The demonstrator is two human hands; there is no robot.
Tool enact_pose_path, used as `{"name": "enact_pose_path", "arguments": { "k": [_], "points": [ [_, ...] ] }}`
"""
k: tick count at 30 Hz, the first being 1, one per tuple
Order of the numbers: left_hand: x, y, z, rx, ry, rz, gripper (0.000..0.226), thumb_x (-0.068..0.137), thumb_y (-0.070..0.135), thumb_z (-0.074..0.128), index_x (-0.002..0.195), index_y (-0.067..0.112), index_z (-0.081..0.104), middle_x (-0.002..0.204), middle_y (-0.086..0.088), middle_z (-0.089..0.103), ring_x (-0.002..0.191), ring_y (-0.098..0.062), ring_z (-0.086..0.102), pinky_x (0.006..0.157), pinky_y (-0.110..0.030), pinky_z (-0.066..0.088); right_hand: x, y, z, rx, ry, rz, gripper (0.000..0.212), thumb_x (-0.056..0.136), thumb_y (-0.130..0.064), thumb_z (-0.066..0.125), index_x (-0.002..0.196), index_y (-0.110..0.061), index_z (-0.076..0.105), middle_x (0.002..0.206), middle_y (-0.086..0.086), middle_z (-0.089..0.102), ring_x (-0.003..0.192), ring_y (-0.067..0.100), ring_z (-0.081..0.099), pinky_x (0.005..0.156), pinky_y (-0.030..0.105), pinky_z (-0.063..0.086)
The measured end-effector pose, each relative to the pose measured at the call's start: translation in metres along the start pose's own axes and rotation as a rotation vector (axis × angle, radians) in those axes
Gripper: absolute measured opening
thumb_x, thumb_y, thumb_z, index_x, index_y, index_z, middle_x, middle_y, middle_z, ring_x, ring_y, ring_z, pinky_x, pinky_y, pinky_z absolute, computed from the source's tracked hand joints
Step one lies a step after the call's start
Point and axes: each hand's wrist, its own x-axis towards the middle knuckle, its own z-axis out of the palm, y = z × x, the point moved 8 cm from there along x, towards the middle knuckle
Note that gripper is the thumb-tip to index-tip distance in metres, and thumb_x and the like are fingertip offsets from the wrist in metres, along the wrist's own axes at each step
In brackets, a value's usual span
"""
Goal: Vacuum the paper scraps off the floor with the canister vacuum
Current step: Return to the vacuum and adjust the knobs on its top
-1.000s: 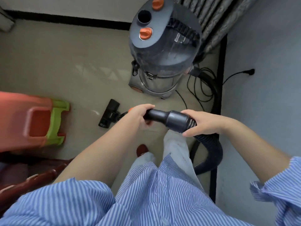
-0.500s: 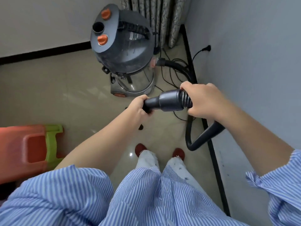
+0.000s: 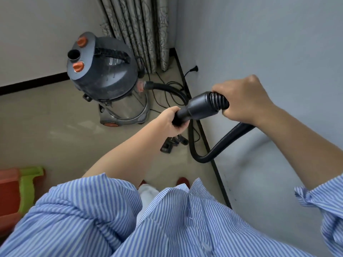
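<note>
Near the corner of the room, beside the grey patterned curtain, the canister vacuum stands upright on the beige floor. Its dark grey lid carries two orange knobs and one open round port between them; the lower body is shiny metal. What is inside the canister cannot be seen. A black hose leaves the side of the canister by an orange collar, lies along the floor by the wall and rises in a loop to the hands.

Both hands hold the rigid hose end in front of the body, above the floor. The left hand has its grip curled around the narrow tip of the hose end. The right hand has its grip wrapped around the ribbed part, just behind the wider cuff.

Under the hands a small black nozzle piece lies on the floor, apart from the hose. Thin black cables lie in loose loops between the canister and the grey wall, and a plug sits in that wall low down. At the left edge stand an orange and a green plastic stool, nested together. No paper scraps can be made out on the visible floor.
</note>
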Motion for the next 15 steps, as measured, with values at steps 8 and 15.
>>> {"name": "enact_pose_path", "arguments": {
  "k": [8, 15],
  "points": [
    [0.009, -0.016, 0.046, 0.096, -0.034, -0.008, 0.012, 0.092, 0.017, 0.051, 0.088, 0.005, 0.048, 0.081, -0.011, 0.055, 0.069, -0.018, 0.058, 0.049, -0.026, 0.053, -0.006, 0.052, 0.004, 0.049, -0.005, 0.044, 0.035, 0.076, -0.004, 0.053, 0.108, -0.018, 0.055, 0.098, -0.001, 0.058, 0.091, 0.024, 0.053, 0.093, 0.036, 0.023],
    [0.010, -0.021, 0.036, 0.495, 0.115, -0.066, 0.034, 0.093, 0.038, 0.050, 0.091, 0.004, 0.051, 0.077, -0.008, 0.055, 0.065, -0.016, 0.054, 0.060, -0.022, 0.055, -0.013, 0.069, 0.017, 0.029, 0.091, 0.060, 0.039, 0.073, -0.005, 0.058, 0.109, -0.017, 0.058, 0.099, 0.002, 0.061, 0.094, 0.029, 0.055, 0.088, 0.035, 0.029]
  ]
}}
